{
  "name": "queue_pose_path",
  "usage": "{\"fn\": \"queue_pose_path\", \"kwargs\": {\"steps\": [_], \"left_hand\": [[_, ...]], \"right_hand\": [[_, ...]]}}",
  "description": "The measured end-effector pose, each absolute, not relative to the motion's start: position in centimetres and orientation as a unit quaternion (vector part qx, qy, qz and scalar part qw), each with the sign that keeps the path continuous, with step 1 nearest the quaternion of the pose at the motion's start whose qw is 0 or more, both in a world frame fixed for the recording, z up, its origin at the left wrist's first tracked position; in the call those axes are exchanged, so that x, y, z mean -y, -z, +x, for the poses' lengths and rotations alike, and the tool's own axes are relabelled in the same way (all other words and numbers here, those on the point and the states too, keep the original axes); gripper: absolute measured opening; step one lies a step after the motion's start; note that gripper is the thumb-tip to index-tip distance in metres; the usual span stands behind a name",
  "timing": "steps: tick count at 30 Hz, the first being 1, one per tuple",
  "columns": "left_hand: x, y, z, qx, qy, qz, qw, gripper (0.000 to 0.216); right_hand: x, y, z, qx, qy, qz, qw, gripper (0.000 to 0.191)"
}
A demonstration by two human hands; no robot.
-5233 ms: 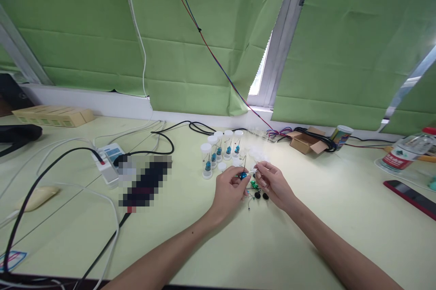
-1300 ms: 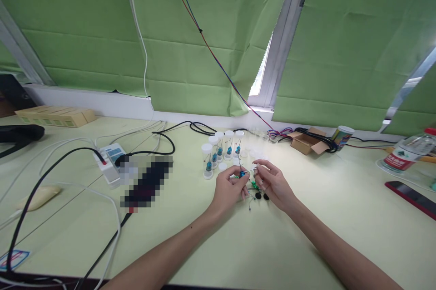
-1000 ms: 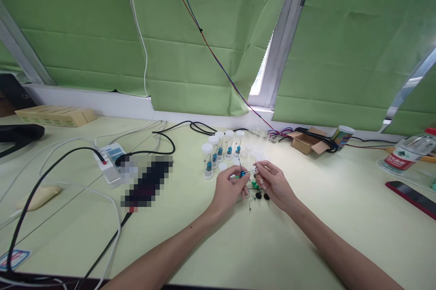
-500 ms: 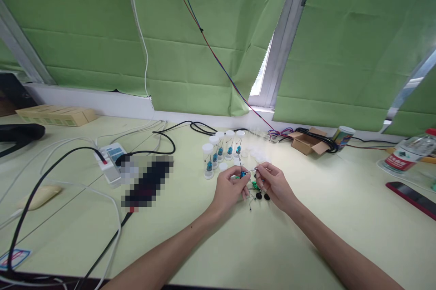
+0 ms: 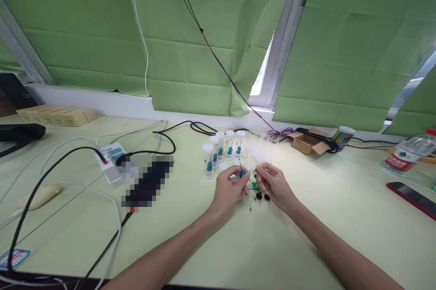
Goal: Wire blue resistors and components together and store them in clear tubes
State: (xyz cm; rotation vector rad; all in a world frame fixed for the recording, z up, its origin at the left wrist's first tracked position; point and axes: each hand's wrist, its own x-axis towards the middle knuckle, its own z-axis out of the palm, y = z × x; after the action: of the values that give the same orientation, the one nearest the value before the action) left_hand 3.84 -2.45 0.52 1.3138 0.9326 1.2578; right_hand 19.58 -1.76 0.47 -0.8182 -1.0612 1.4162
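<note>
left hand (image 5: 229, 189): pinching small shiny blue piece (image 5: 242, 174) | right hand (image 5: 274, 186): fingering thin silvery rod (image 5: 250, 170) | white-capped clear plastic tubes (image 5: 208, 161): upright, beyond

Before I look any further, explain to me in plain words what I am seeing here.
There is no machine: these are a person's two bare hands, seen from a camera on that person's head, looking forward and down. The left hand holds a small blue part; the right hand pinches a thin piece beside it, too small to identify. On the table near the fingers lie a green part and black round pieces. Beyond stand five capped tubes with blue parts inside. Farther right are a cardboard box, a bottle and a phone.
</note>
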Motion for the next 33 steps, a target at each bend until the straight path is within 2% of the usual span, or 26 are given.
{"fn": "queue_pose_path", "kwargs": {"steps": [10, 20, 33], "left_hand": [[2.55, -0.86, 3.87, -0.376, -0.545, 0.529, 0.53, 0.025], [2.52, -0.86, 3.94, -0.364, -0.544, 0.478, 0.586, 0.027], [2.53, -0.76, 3.87, -0.374, -0.52, 0.5, 0.583, 0.027]], "right_hand": [[1.72, -0.6, 19.74, 0.444, -0.621, -0.317, 0.563, 0.023], [1.96, -0.77, 19.74, 0.458, -0.64, -0.272, 0.554, 0.02], [2.0, -1.06, 19.61, 0.452, -0.63, -0.301, 0.556, 0.026]]}}
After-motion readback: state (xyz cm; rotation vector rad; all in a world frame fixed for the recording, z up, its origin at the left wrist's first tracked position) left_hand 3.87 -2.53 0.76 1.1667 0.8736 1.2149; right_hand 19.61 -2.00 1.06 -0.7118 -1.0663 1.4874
